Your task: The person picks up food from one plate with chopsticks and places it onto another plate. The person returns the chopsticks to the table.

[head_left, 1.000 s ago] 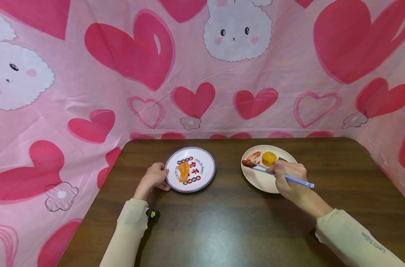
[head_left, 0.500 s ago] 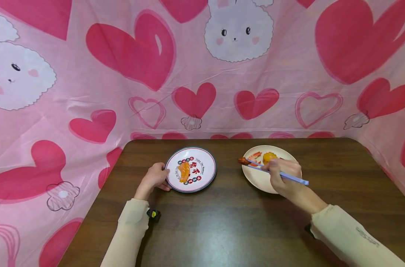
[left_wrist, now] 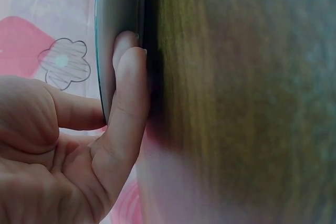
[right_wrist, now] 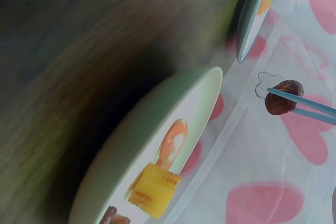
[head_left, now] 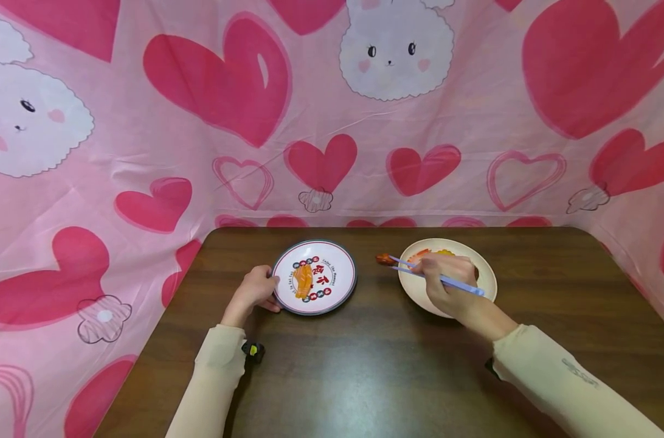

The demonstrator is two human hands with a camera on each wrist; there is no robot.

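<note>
My left hand [head_left: 255, 289] grips the left rim of a white plate [head_left: 340, 277] with red lettering. In the left wrist view its fingers reach under the plate and the thumb meets the edge. An orange, pale-striped piece like sliced salmon [head_left: 303, 281] lies on that plate. With my right hand [head_left: 451, 281] I hold light-blue chopsticks [head_left: 464, 287]. Their tips pinch a glossy brown piece of food [right_wrist: 281, 103], its kind unclear, in the air between the plates. Under my right hand is a cream plate [head_left: 418, 295], partly hidden, bearing a shrimp [right_wrist: 173, 140] and a yellow corn piece [right_wrist: 155, 190].
Both plates stand on a dark wooden table [head_left: 332, 371], toward its far edge. A dark reddish-brown piece [right_wrist: 108, 216] also lies on the cream plate. Behind the table hangs a pink cloth [head_left: 365, 121] with hearts and rabbit faces.
My right hand has lifted the brown food piece off the cream plate with the chopsticks and carried it left, past the rim. The left hand stays on the white plate.
</note>
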